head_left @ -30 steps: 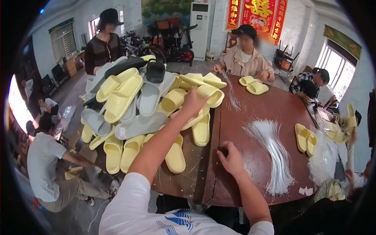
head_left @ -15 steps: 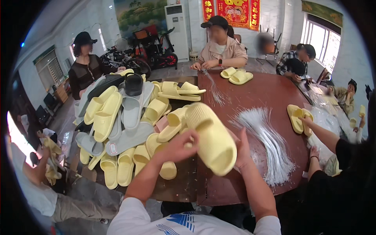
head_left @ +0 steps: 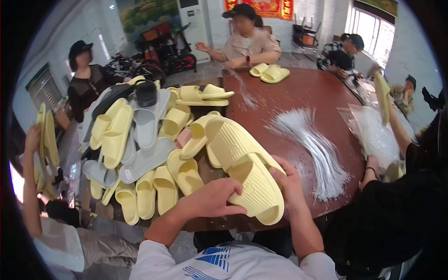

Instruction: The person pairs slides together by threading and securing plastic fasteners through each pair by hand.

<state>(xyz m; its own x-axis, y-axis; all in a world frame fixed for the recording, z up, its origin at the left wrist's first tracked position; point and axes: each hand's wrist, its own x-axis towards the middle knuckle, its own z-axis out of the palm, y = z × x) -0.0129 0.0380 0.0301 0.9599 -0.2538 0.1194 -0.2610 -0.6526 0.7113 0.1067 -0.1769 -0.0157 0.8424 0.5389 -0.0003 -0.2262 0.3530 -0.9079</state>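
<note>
A pair of pale yellow ribbed slide slippers, stacked together, is held over the near edge of the brown table. My left hand grips the pair from the left side, fingers laid across the sole. My right hand clasps the right edge of the same pair. Just left of my hands lies a heap of yellow and grey slippers. To the right of my right hand sits a bundle of thin white plastic ties.
Another yellow slipper pair lies at the table's far side in front of a seated person. A person on the right handles clear plastic bags. Someone at the left holds up yellow slippers. More people sit around the table.
My left hand took a yellow slipper pair from the heap and brought it toward me. My right hand left the table and closed on it. The pair now sits lower and nearer.
</note>
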